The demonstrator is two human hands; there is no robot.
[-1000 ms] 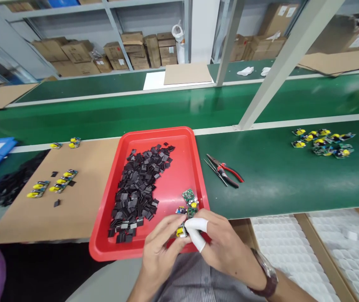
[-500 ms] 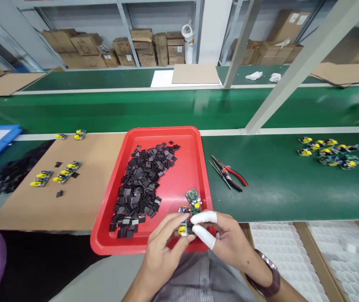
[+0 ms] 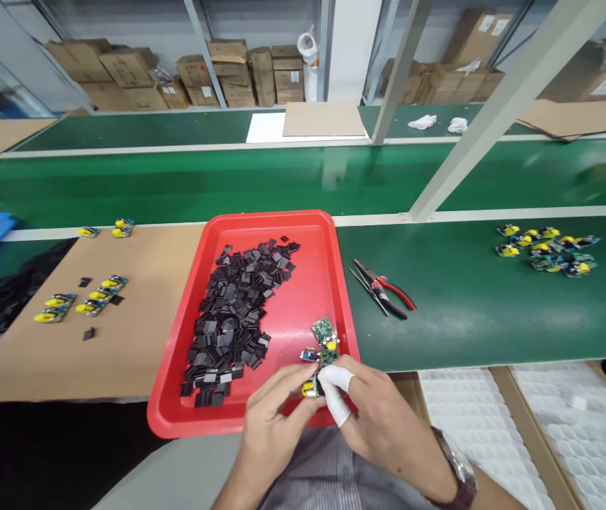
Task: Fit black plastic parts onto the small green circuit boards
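Hands: left hand and right hand both pinch one small circuit board.
Done: probably finished boards on cardboard.
Left: black pads heaped in red tray.

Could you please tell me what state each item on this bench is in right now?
Left hand: pinching a small circuit board with yellow part.
Right hand: white finger cots on two fingers, gripping the same board.
Red tray: flat on bench, its near edge overhanging, heaped with black square pieces.
Loose boards in tray: lying beside the heap.
Pliers: lying on green mat, jaws shut.
Boards on cardboard: laid in short rows.
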